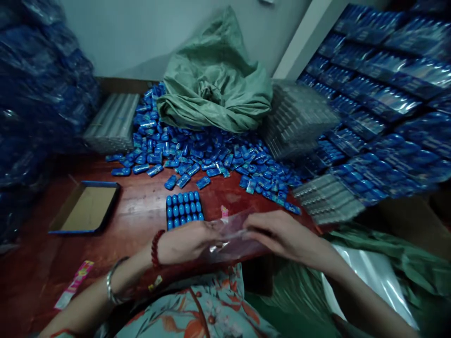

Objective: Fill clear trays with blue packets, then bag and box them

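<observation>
A clear plastic bag (230,241) is stretched between my two hands, low over the red table. My left hand (192,240), with a red bead bracelet on the wrist, pinches the bag's left side. My right hand (278,232) has thumb and fingers closed on its right side. Just beyond my left hand lies a dark tray of blue capsule-shaped pieces (183,207) in rows, its near edge partly hidden by the hand. A small pink wrapper (224,212) sits right behind the bag.
Many loose blue packets (197,162) are heaped at the back under a green sack (218,89). At left lies a shallow open box (86,209) and a pink strip (74,284). Clear plastic trays (114,119) and wrapped blue packs (380,80) are stacked at the sides.
</observation>
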The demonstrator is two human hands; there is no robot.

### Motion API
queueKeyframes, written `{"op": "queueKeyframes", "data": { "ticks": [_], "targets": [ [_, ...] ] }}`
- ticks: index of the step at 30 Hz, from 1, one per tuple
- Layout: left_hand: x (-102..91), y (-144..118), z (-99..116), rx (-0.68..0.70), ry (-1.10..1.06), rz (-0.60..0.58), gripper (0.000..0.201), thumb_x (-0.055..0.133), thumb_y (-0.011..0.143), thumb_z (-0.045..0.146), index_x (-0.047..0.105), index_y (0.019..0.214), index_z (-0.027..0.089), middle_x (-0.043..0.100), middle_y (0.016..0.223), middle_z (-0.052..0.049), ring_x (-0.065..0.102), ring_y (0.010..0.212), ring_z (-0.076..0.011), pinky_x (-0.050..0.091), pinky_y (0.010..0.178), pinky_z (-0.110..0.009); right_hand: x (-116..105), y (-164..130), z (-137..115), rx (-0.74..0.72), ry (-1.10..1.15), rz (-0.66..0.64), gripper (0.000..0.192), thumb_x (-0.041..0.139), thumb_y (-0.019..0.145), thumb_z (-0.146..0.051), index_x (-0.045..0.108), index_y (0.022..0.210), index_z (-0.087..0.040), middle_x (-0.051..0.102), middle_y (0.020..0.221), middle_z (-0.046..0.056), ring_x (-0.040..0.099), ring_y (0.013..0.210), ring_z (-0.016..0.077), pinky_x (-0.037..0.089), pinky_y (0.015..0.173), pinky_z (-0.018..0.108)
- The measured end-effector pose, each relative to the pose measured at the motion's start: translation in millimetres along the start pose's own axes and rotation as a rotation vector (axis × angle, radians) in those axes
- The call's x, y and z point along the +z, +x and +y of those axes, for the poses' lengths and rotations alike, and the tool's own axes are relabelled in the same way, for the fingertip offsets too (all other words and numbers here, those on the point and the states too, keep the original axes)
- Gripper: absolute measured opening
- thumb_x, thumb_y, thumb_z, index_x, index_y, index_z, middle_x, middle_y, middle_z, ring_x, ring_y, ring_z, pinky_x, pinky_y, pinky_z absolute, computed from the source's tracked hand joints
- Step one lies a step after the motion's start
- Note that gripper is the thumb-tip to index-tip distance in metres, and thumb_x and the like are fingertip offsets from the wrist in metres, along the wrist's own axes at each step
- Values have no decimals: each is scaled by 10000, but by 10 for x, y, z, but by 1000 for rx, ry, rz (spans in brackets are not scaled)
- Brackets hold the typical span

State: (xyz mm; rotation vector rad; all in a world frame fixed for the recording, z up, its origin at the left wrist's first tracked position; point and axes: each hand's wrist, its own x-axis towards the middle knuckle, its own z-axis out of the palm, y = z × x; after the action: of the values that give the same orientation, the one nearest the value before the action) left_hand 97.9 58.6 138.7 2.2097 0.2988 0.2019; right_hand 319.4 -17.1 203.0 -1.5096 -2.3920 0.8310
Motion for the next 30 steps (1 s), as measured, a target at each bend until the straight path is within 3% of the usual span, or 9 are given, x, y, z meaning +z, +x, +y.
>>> {"op": "queueKeyframes", "data": {
  "ticks": [3, 6, 10, 14, 17, 19, 23, 27, 30],
  "targets": [
    [-374, -100, -44, -137, -187, -36, 291, 395, 890, 265, 670, 843, 183, 702, 821, -38, 632, 732, -165, 459, 679, -240, -168, 271, 5, -61, -84, 46, 226, 510, 905, -303, 647, 761, -196, 627, 641, -19, 551, 569, 94, 303, 537, 203],
    [-626, -116, -94, -244, -151, 201, 248, 473, 855, 343, 620, 761, 168, 650, 700, -10, 578, 647, -146, 415, 604, -226, -264, 564, -56, -85, -146, 107, 276, 562, 870, -359, 631, 669, -183, 561, 530, -48, 479, 482, 74, 242, 492, 206],
    [-728, -133, -122, -313, 133, 543, 226, 615, 765, 349, 494, 688, 175, 477, 566, 54, 461, 526, -109, 292, 490, -201, -293, 843, -123, -13, -285, 174, 191, 648, 804, -357, 632, 707, -193, 564, 531, -55, 482, 487, 84, 228, 492, 206],
    [-793, -166, -172, -360, 425, 455, 191, 659, 742, 252, 504, 835, 190, 474, 595, 53, 521, 561, -136, 306, 510, -196, -260, 1059, -34, 71, -509, 173, 165, 689, 767, -370, 638, 825, -225, 566, 569, -35, 505, 512, 118, 227, 496, 214],
    [-1009, -143, -202, -480, 664, 413, 114, 607, 789, 205, 529, 870, 185, 517, 621, 15, 612, 667, -194, 390, 601, -224, -302, 1260, 75, 116, -647, 213, 70, 685, 768, -281, 641, 761, -226, 527, 537, -23, 522, 518, 132, 265, 518, 222],
    [-1230, -123, -153, -537, 781, 491, 14, 554, 816, 168, 547, 811, 157, 542, 664, -11, 643, 768, -224, 435, 694, -282, -386, 1381, 85, 143, -672, 358, 123, 647, 794, -252, 626, 684, -202, 520, 534, -9, 545, 550, 144, 310, 547, 236],
    [-1560, -253, 129, -517, 917, 865, 234, 386, 898, 177, 586, 852, 64, 541, 808, -34, 601, 986, -225, 418, 853, -386, -527, 1415, -97, 9, -554, 791, 269, 477, 913, -352, 643, 800, -173, 611, 681, 17, 590, 700, 155, 397, 643, 267],
    [-1340, -586, 133, -477, 1055, 1239, 207, 430, 886, 198, 589, 839, 74, 523, 889, -48, 538, 1004, -198, 414, 880, -357, -193, 1304, -132, -70, -403, 1027, 295, 406, 939, -349, 649, 979, -186, 660, 849, 45, 603, 778, 150, 438, 721, 264],
    [-878, -717, -367, -558, 863, 1292, 91, 487, 822, 149, 562, 771, 138, 528, 831, -40, 533, 837, -163, 435, 761, -288, 423, 1401, 184, 12, -207, 1003, 310, 382, 937, -317, 613, 1104, -194, 669, 979, 73, 620, 854, 169, 454, 784, 273]
  ]
}}
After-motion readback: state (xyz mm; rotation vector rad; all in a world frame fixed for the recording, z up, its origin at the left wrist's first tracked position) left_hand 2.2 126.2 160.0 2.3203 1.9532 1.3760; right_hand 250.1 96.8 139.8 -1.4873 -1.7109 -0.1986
